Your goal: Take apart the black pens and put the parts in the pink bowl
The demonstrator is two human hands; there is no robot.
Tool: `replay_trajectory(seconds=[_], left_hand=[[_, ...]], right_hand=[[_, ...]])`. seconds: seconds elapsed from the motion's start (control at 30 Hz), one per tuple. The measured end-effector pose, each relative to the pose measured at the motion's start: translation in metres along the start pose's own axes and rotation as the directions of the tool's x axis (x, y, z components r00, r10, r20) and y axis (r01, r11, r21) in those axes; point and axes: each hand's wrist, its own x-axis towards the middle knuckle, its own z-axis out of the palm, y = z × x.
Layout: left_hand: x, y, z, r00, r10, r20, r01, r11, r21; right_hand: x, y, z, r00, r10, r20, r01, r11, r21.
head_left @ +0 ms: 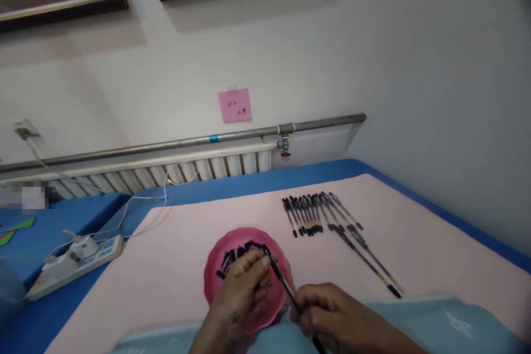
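- Over a pink bowl (208,282) at the bench's near side, a person's two hands meet on one black pen (287,287), tilted with its upper end toward the left hand.
- The left hand (245,279) is nearly closed, thumb and fingers pinching the pen's upper end above the bowl.
- The right hand (332,310) is curled shut around the lower barrel, just right of the rim.
- Small black pieces (228,259) lie heaped inside the bowl, partly hidden by the left hand.
- Beyond the right hand, a row of pens (305,214) lies side by side on a pink sheet (174,265); more pens (365,254), slightly blurred, slant below them.
- Blue cloth covers the bench (352,168), with a white power strip (105,254) at left.
- Behind, a radiator (232,166) and a pink note (235,106) line the wall.
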Motion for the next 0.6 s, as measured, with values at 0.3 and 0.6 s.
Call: replay_trajectory(seconds=[0.3, 0.6], left_hand=[[-0.001, 0.031, -0.035, 0.940, 0.192, -0.283, -0.112, 0.955, 0.275], [-0.001, 0.014, -0.021, 0.983, 0.077, -0.166, -0.009, 0.927, 0.375]], right_hand=[[0.001, 0.007, 0.002, 0.999, 0.003, -0.037, -0.003, 1.000, -0.015], [0.005, 0.004, 0.010, 1.000, 0.016, -0.002, -0.015, 0.995, 0.096]])
